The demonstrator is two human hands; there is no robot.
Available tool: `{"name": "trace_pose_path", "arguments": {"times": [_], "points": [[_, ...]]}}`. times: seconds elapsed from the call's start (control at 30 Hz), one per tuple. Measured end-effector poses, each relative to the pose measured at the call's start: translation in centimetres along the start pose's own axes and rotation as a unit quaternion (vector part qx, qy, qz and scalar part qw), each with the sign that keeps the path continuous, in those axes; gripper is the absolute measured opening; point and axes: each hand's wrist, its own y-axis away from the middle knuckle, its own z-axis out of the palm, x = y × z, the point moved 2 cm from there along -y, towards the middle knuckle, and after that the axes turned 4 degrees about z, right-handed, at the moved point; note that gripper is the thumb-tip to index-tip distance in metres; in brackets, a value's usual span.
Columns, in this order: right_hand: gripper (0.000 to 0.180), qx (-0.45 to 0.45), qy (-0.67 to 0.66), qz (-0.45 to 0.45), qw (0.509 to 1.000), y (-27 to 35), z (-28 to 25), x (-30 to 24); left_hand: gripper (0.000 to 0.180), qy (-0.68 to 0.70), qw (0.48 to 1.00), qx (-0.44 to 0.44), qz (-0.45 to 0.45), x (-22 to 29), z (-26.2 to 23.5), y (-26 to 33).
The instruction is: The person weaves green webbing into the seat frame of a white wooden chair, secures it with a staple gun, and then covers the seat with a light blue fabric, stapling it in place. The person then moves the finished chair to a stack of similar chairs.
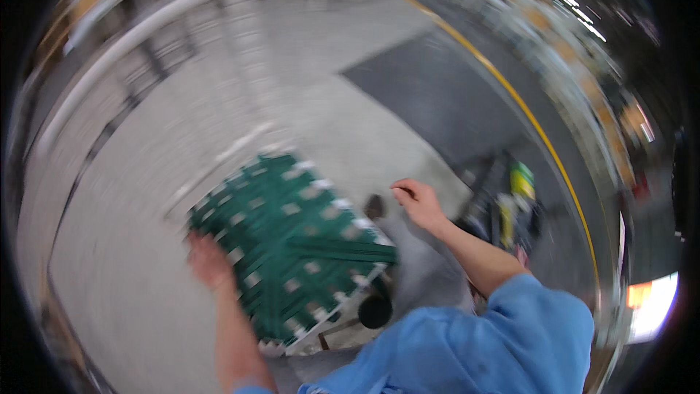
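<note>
Two bare hands held well apart, left arm reaching forward, right arm bent inward

The left forearm (240, 343) rises steeply from the lower edge, leaning a little leftward, to the left hand (209, 259), back upward, its fingers pointing forward and blurred, so their grip cannot be made out; the right forearm (477, 257) slants forward and leftward from the elbow to the right hand (419, 203), set farther forward than the left, back of the hand showing, fingers bent and pointing leftward, their tips too indistinct to tell how tightly they close
</note>
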Motion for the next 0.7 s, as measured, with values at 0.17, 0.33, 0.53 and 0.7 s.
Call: {"name": "trace_pose_path", "arguments": {"times": [0.17,0.33,0.53,0.7], "points": [[0.026,0.235,0.119,0.134,0.955,8.4,-16.0,8.8,0.048,-0.182,0.982,-0.038,0.02,2.2,-0.9,0.4],[0.057,0.268,0.346,0.394,0.808,11.0,-25.3,16.5,0.051,-0.065,0.997,-0.023,0.037,2.0,-1.8,0.0],[0.045,0.238,0.321,0.328,0.856,15.7,-30.0,20.0,0.037,-0.048,0.998,-0.007,0.05,3.8,1.6,-0.6],[0.075,0.137,0.12,0.218,0.959,4.9,-25.7,17.4,0.039,-0.097,0.992,0.043,-0.074,-1.3,-3.6,1.7]]}}
